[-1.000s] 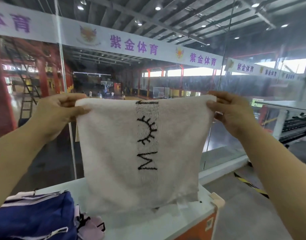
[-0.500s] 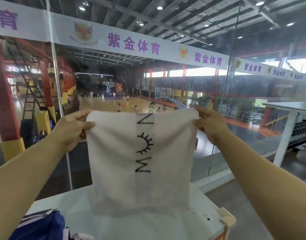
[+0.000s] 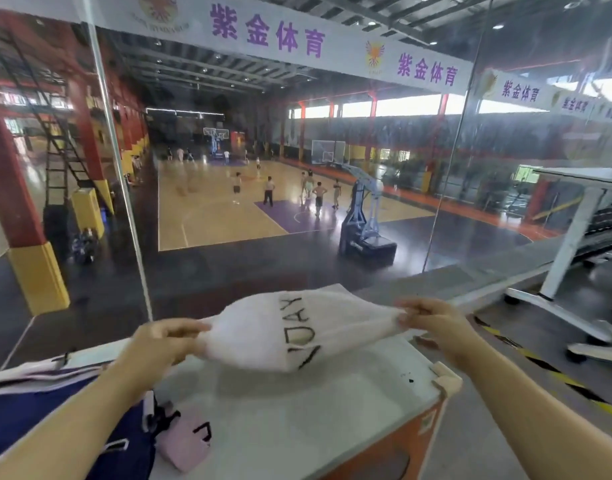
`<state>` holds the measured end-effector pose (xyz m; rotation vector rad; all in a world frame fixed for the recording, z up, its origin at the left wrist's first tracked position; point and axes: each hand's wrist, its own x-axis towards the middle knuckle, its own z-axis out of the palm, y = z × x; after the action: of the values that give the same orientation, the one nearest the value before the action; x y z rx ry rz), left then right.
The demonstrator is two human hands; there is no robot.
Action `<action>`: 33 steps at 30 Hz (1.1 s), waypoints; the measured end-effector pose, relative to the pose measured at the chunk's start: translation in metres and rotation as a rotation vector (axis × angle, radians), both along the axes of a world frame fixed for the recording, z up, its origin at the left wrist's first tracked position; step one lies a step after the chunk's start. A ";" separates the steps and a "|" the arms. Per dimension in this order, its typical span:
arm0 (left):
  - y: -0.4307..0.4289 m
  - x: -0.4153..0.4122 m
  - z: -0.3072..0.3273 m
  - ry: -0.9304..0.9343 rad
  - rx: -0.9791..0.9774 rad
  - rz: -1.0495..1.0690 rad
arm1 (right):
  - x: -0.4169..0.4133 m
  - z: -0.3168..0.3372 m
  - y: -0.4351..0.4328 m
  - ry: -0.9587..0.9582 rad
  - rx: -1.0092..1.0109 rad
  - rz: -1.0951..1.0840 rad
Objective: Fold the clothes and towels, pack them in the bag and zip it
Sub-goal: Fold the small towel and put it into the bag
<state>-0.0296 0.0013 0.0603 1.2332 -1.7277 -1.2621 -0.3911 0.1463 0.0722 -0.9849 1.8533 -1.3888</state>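
The white terry towel with black lettering (image 3: 297,332) hangs stretched in the air just above the white table (image 3: 315,410), doubled over, its middle bellying down; the left hand (image 3: 159,344) pinches one end between thumb and curled fingers, and the right hand (image 3: 432,323) pinches the other end the same way. Likely the fold is about to be laid flat; the risk is that the slack layers shift as they land, leaving the edges uneven; a light pinch could also let a layer slip out. The navy blue fabric item with white trim (image 3: 37,410) and a small pink cloth piece (image 3: 186,445) lie near the left forearm, which might drag them.
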 end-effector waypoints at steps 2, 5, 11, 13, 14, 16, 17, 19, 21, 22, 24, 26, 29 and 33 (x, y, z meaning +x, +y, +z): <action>0.013 0.005 -0.029 -0.146 0.061 -0.030 | 0.005 -0.039 0.018 0.081 0.180 0.020; 0.026 0.002 -0.051 -0.385 -0.040 -0.122 | 0.011 -0.075 0.034 0.212 0.387 0.022; 0.032 -0.012 -0.051 -0.646 0.032 -0.354 | 0.017 -0.080 0.036 0.431 0.518 0.130; 0.025 -0.017 -0.054 -0.655 -0.059 -0.340 | 0.013 -0.080 0.026 0.583 0.542 0.087; 0.021 -0.021 -0.056 -0.652 -0.085 -0.324 | 0.010 -0.079 0.019 0.639 0.550 0.067; 0.010 -0.028 -0.058 -0.629 -0.129 -0.269 | 0.004 -0.078 0.005 0.664 0.570 0.067; 0.003 -0.033 -0.059 -0.624 -0.160 -0.241 | 0.001 -0.079 -0.004 0.647 0.565 0.081; -0.013 -0.043 -0.063 -0.602 -0.215 -0.187 | -0.003 -0.079 -0.023 0.586 0.517 0.079; -0.031 -0.054 -0.068 -0.548 -0.241 -0.124 | -0.005 -0.080 -0.044 0.545 0.447 0.048; -0.042 -0.059 -0.071 -0.524 -0.246 -0.089 | -0.007 -0.083 -0.056 0.537 0.428 0.025; -0.064 -0.070 -0.079 -0.518 -0.267 -0.031 | -0.015 -0.090 -0.080 0.527 0.414 -0.025; -0.087 -0.080 -0.089 -0.554 -0.280 0.014 | -0.026 -0.099 -0.103 0.517 0.415 -0.053; -0.122 -0.093 -0.109 -0.571 -0.298 0.075 | -0.038 -0.111 -0.131 0.557 0.427 -0.032; -0.156 -0.102 -0.126 -0.700 -0.323 0.088 | -0.045 -0.125 -0.159 0.666 0.443 0.076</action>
<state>-0.1321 -0.1545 -0.0656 1.6365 -2.2091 -0.4749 -0.4365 -0.0124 -0.0525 -1.3528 2.4179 -0.5733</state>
